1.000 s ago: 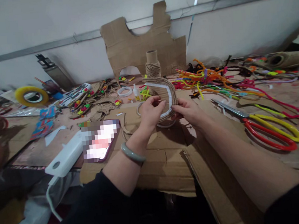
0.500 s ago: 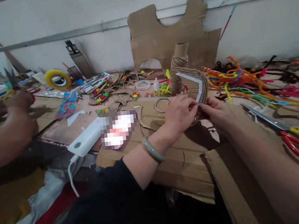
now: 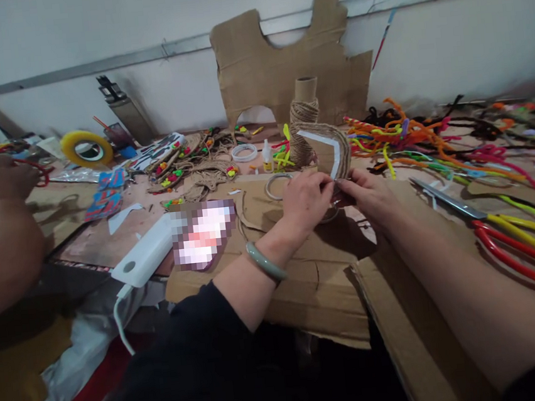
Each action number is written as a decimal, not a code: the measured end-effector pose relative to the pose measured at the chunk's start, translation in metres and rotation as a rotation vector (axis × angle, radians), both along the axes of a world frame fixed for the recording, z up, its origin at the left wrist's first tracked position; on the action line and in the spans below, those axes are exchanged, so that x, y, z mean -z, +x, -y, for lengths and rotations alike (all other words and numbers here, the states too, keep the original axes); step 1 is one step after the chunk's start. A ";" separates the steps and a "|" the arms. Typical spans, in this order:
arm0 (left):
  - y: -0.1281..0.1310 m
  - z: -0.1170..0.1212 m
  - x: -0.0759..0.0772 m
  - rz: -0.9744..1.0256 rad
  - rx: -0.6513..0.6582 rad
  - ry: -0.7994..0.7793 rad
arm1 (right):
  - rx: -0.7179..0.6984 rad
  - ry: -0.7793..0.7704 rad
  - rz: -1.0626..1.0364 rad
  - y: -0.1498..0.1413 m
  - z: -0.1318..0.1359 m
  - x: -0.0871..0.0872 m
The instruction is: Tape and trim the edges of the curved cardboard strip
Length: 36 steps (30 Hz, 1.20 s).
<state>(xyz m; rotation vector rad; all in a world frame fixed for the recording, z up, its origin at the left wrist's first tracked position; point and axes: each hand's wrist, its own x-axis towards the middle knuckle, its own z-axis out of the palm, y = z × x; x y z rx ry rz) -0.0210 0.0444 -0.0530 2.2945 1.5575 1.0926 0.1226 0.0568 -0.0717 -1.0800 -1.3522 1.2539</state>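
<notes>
A curved cardboard piece (image 3: pixel 322 152) edged with rows of jute twine and bearing a white tape strip (image 3: pixel 337 156) is upright between my hands. My left hand (image 3: pixel 306 202), with a pale green bangle (image 3: pixel 264 262) on the wrist, is closed at the piece's lower edge. On the other side my right hand (image 3: pixel 367 198) pinches the same edge, thumb and fingertips close to those of the left. My fingers partly hide that lower edge. Right behind the piece stands a cone of jute twine (image 3: pixel 305 112).
Red-and-yellow-handled scissors (image 3: pixel 512 240) lie at the right, below tangled pipe cleaners (image 3: pixel 412 130). A glue bottle (image 3: pixel 267 156), tape rolls (image 3: pixel 244 153) and a phone (image 3: pixel 204 235) are to the left. Cardboard (image 3: pixel 313 284) lies under my arms. At far left another person's hand (image 3: pixel 3 182) holds scissors.
My view has turned slightly right, so everything sits further left in the picture. Both hands keep their hold on the twine-edged piece. The other person's hand and scissors have shifted a little.
</notes>
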 end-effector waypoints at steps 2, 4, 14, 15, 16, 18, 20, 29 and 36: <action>0.000 -0.001 0.001 0.016 -0.006 0.005 | 0.000 0.000 0.015 -0.001 0.000 -0.001; 0.000 -0.002 0.002 0.029 -0.008 0.015 | 0.001 0.020 0.041 -0.001 0.001 -0.003; 0.000 -0.008 0.009 0.106 -0.026 0.007 | 0.019 0.035 0.064 -0.004 0.000 -0.001; 0.000 -0.008 0.009 0.106 -0.027 0.002 | 0.022 0.043 0.070 -0.004 -0.001 0.001; 0.000 -0.008 0.009 0.108 -0.030 0.003 | 0.024 0.049 0.071 -0.004 -0.001 0.001; -0.001 -0.008 0.010 0.118 -0.036 0.019 | 0.023 0.048 0.067 -0.004 -0.001 0.001; -0.002 -0.008 0.010 0.133 -0.045 0.029 | 0.028 0.030 0.056 -0.005 0.000 -0.002; -0.006 -0.006 0.013 0.131 -0.033 0.037 | -0.013 0.091 0.091 -0.007 0.003 -0.006; -0.006 -0.007 0.011 0.149 -0.045 0.002 | 0.013 0.188 0.235 -0.004 0.000 0.003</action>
